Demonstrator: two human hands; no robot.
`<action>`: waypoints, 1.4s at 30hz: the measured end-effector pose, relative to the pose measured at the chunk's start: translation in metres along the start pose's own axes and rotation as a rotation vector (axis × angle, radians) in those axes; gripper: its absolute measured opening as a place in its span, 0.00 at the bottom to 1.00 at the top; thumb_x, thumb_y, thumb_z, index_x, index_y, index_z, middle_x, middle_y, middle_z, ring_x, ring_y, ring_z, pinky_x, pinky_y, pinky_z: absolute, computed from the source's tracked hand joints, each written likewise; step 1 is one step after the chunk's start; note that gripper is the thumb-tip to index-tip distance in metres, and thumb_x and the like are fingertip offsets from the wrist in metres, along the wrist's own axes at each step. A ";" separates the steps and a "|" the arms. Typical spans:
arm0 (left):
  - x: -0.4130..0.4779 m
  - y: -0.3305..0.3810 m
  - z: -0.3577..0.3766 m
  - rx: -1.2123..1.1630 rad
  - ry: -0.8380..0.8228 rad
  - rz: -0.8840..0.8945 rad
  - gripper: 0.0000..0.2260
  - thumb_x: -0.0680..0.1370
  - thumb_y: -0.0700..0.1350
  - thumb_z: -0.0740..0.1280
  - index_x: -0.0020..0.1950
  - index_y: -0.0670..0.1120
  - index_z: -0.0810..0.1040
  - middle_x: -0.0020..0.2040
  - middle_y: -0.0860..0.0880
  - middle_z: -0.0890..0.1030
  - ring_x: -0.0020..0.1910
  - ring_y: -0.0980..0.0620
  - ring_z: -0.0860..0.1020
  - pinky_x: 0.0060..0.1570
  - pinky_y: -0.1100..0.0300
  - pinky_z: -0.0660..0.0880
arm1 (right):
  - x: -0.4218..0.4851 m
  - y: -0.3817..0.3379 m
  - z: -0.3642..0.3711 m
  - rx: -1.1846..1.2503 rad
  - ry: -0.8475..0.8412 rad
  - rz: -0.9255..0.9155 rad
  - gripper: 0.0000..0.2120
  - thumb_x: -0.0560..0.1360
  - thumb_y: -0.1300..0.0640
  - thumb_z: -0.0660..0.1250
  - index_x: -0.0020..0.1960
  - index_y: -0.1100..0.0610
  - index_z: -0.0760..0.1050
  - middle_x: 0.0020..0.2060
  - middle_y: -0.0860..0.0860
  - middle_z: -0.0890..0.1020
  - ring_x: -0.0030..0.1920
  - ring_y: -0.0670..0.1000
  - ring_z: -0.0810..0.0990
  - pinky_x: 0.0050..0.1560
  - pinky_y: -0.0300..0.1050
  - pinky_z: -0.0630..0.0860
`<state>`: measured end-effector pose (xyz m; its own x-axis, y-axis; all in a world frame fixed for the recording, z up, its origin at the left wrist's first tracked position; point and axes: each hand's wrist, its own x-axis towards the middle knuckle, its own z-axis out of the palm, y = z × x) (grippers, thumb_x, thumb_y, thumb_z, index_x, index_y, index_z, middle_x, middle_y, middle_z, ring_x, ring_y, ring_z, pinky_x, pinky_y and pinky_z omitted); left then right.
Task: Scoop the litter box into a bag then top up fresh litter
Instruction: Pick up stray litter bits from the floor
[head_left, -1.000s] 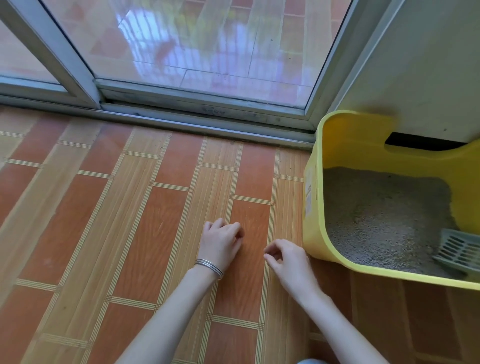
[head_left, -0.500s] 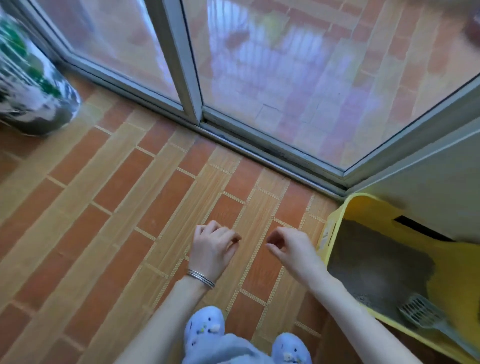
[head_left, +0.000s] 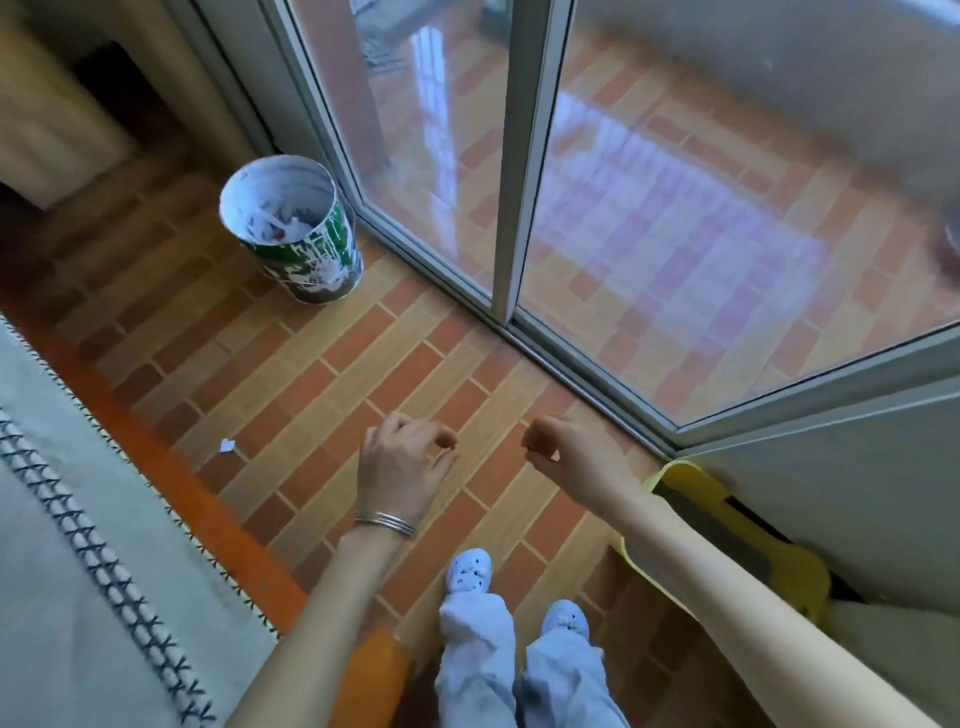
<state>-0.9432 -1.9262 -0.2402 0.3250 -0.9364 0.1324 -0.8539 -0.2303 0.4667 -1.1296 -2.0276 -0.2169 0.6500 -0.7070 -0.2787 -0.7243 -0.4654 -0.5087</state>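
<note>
- Viewpoint: since the earlier frames it has swung left and risen. The litter box (head_left: 779, 564) has slid to the right edge, and its grey litter and scoop, seen a moment ago, are now out of sight.
- Left hand (head_left: 402, 462): held out above the tiled floor (head_left: 311, 364), fingers loosely curled, gripping nothing, much as it was before. Thin bangles (head_left: 384, 522) circle the wrist.
- Right hand (head_left: 566, 457): level with the left and a little apart from it, thumb and forefinger tips close together with nothing seen between them. Its forearm crosses in front of the box.
- Litter box, yellow: stands on the floor against the pale wall, at the corner by the sliding glass door (head_left: 511, 156). Only part of its rim and one wall show. It probably sits there to be out of the walkway.
- Paint-splashed bucket (head_left: 311, 265): upright beside the door track, well apart from the box, with scraps inside. It could serve as a waste bin, though its use cannot be told.
- Paper scrap (head_left: 227, 446): lies loose on the tiles, left of the left hand.
- Rug (head_left: 62, 519): its patterned edge borders the floor on the left.
- Slippers (head_left: 470, 569): pale, below the hands. The person appears to be standing.
- Step, as a judgement: no bag or fresh litter is visible and both hands are free, so scooping has not begun. The turn from the box suggests a search for supplies.
</note>
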 end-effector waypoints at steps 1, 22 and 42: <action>0.001 0.004 -0.025 0.007 0.006 -0.003 0.13 0.59 0.44 0.81 0.37 0.52 0.80 0.35 0.57 0.81 0.37 0.49 0.77 0.41 0.59 0.63 | -0.001 -0.016 -0.016 -0.014 -0.005 -0.021 0.05 0.74 0.57 0.67 0.49 0.55 0.77 0.45 0.48 0.81 0.43 0.48 0.77 0.43 0.41 0.74; 0.035 -0.077 -0.245 0.083 0.064 -0.057 0.11 0.61 0.44 0.80 0.36 0.51 0.80 0.36 0.53 0.81 0.39 0.47 0.78 0.39 0.57 0.69 | 0.062 -0.234 -0.118 -0.165 0.094 -0.314 0.05 0.74 0.56 0.68 0.48 0.56 0.78 0.43 0.50 0.81 0.41 0.48 0.77 0.40 0.37 0.65; 0.248 -0.212 -0.308 -0.003 0.180 -0.278 0.05 0.66 0.45 0.77 0.38 0.50 0.82 0.38 0.54 0.82 0.42 0.49 0.74 0.42 0.55 0.70 | 0.346 -0.329 -0.153 -0.173 0.020 -0.475 0.02 0.70 0.54 0.68 0.40 0.49 0.75 0.38 0.48 0.80 0.38 0.54 0.79 0.38 0.50 0.77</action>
<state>-0.5567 -2.0278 -0.0372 0.6122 -0.7760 0.1518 -0.7212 -0.4693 0.5095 -0.7014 -2.2007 -0.0212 0.9135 -0.4055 -0.0325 -0.3786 -0.8181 -0.4328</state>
